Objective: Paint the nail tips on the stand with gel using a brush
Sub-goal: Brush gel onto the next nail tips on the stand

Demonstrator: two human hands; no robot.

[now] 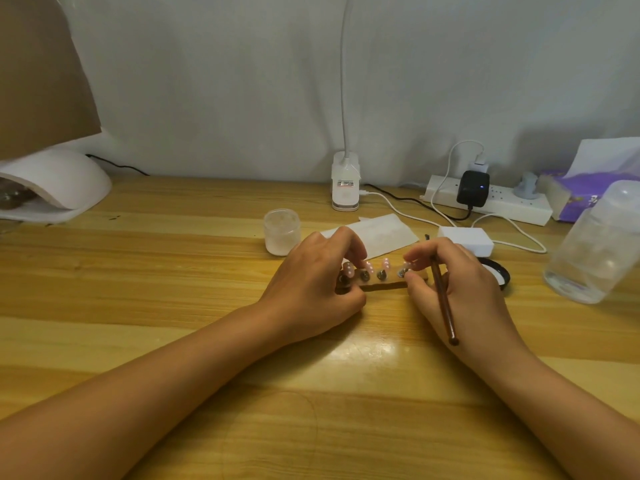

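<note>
- We see two bare forearms reaching forward over the wooden bench (173,271), both meeting at the stand (382,285), which lies flat near the middle of the bench.
- Our left hand (311,289) grips the left end of the stand, fingers curled over its top and thumb at its near edge.
- Our right hand (457,289) is at the right end of the stand, its fingertips (412,277) pinching at the rightmost nail tip; the same hand holds the brush (442,299), whose brown handle slants back over the hand toward us. We cannot see the bristle end clearly.
- The nail tips (375,266) stand in a row on the stand, pale pink on small dark pegs, between the two hands.
- Just right of the stand, partly behind the right hand, lies a dark round lid (500,271).
- Just behind the stand lies a sheet of white paper (377,233), with a small frosted jar (281,231) to its left and a white box (465,239) to its right.
- Well right of the stand stands a clear plastic bottle (595,244).
- Further behind the stand, against the wall, sit a white clip lamp (345,181) and a power strip (498,202) with a black adapter (472,188).
- Far left of the stand is a white nail dryer (59,185); far right is a purple tissue pack (575,192).
</note>
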